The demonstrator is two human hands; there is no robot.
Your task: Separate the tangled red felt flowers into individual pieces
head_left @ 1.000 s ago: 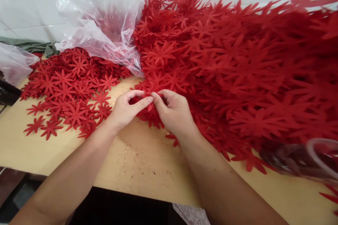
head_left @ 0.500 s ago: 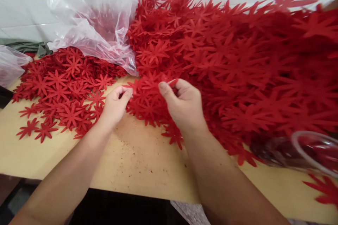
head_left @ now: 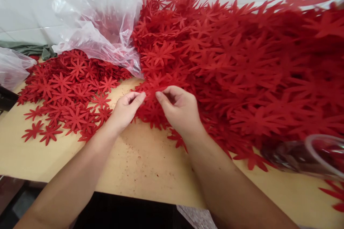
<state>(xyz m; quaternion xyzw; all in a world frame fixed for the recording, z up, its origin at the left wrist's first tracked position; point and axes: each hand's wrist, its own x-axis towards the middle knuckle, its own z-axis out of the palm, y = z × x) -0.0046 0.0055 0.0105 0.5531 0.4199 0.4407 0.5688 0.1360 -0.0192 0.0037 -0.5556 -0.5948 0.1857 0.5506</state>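
Note:
My left hand (head_left: pixel 128 109) and my right hand (head_left: pixel 179 109) face each other over the wooden table, both closed in a pinch. Between their fingertips is a red flower-shaped cutout (head_left: pixel 151 95) with narrow petals. Its outline blends into the same red behind it, so I cannot tell exactly where each hand grips it. Just beyond my fingers rises a big heap of red flower cutouts (head_left: pixel 236 64). Left of my left hand lies a lower pile of similar cutouts (head_left: pixel 73 96), with a few loose ones in front.
A clear plastic bag (head_left: pixel 104 39) rests behind the left pile, with another bag (head_left: pixel 13 66) at the far left. Dark green cloth (head_left: pixel 40 50) lies near the wall. At the right is a transparent round container (head_left: pixel 303 157). Small red crumbs dot the tabletop (head_left: pixel 150 168).
My two hands have come closer together; the left moved right and the right moved slightly left. The whole view has shifted a little.

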